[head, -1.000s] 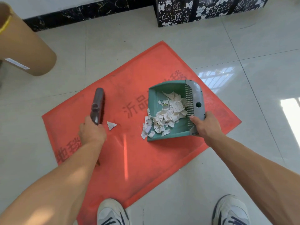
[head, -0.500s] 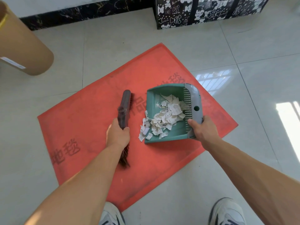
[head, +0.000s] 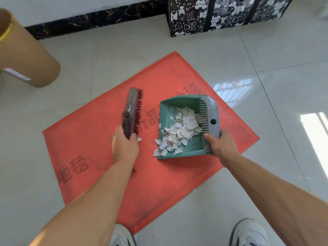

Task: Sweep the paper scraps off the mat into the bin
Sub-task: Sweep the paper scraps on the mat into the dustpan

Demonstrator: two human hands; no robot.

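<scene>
The left hand [head: 124, 148], gripping the brush [head: 131, 112], has drawn back from the dustpan [head: 179, 151]. The right hand [head: 221, 145] holds its back edge. Scraps [head: 179, 134] lie at three o'clock of the brush, mostly inside, on the mat [head: 88, 139].

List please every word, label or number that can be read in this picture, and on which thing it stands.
"地毯": faded print on the red mat, near its left corner.
"品": part of a longer faded print on the mat beside the brush; the rest is unreadable.
Paper scraps: handwriting, too small.
White label on the cardboard tube: blurred.
Patterned boxes: lettering too small.
</scene>
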